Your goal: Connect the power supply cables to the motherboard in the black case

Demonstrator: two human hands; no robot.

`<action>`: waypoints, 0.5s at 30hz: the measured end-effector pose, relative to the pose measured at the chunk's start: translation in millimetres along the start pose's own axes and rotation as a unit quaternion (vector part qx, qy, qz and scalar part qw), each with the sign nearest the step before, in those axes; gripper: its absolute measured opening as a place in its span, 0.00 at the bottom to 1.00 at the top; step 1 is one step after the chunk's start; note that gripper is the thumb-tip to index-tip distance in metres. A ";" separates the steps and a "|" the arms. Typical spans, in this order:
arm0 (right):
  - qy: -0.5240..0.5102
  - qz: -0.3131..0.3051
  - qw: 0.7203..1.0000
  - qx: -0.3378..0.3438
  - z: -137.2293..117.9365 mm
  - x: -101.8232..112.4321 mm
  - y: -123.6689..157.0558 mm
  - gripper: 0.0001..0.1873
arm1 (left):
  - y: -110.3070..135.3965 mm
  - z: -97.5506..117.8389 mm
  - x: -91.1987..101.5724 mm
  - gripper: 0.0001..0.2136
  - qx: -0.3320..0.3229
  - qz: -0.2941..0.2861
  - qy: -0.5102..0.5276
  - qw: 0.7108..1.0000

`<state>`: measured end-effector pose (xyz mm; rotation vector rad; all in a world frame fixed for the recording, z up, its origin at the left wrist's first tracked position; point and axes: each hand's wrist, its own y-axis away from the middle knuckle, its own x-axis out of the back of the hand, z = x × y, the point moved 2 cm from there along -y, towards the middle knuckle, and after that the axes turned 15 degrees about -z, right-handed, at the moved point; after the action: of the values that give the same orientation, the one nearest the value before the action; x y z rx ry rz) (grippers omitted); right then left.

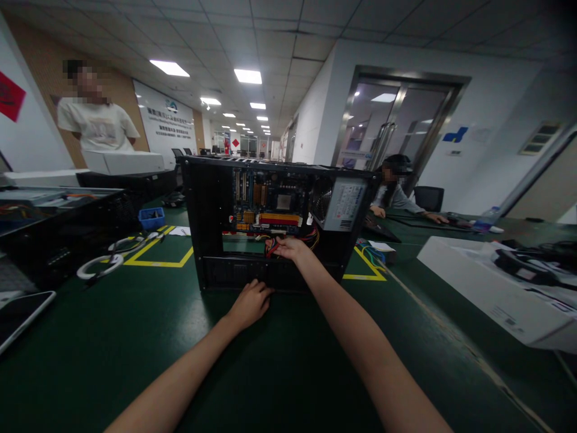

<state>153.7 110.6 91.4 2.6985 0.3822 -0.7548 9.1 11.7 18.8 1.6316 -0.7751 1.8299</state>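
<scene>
A black computer case stands on the green table with its open side towards me, showing a motherboard and a power supply. My right hand reaches inside below the board, its fingers closed on a bundle of coloured power cables. More of these wires run from the grip towards the power supply. My left hand rests on the table against the lower front edge of the case, fingers laid out and not wrapped round anything. What its fingertips touch is partly hidden.
Another black case stands at left, near a coiled white cable and a blue bin. A white box with black parts lies at right. One person stands back left; another person sits behind at right.
</scene>
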 end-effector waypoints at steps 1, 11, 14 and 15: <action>0.004 0.009 1.000 0.001 -0.7 0.9 -0.6 0.07 | -0.1 -0.1 -0.3 0.13 0.001 0.000 0.000 1.000; 0.087 0.082 0.992 -0.046 -9.8 12.5 -13.5 0.15 | 0.1 0.4 -0.1 0.13 0.005 -0.003 -0.001 1.000; 0.152 0.051 0.986 -0.048 -12.2 15.1 -18.3 0.17 | 0.0 -0.1 -0.5 0.13 0.005 -0.002 0.002 1.000; 0.181 0.025 0.982 -0.043 -12.6 15.0 -19.7 0.17 | 0.0 -0.3 -0.7 0.14 0.006 -0.003 0.003 1.000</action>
<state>165.3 135.8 89.2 2.7470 0.4175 -0.2226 9.0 11.9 18.1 1.6338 -0.7578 1.8368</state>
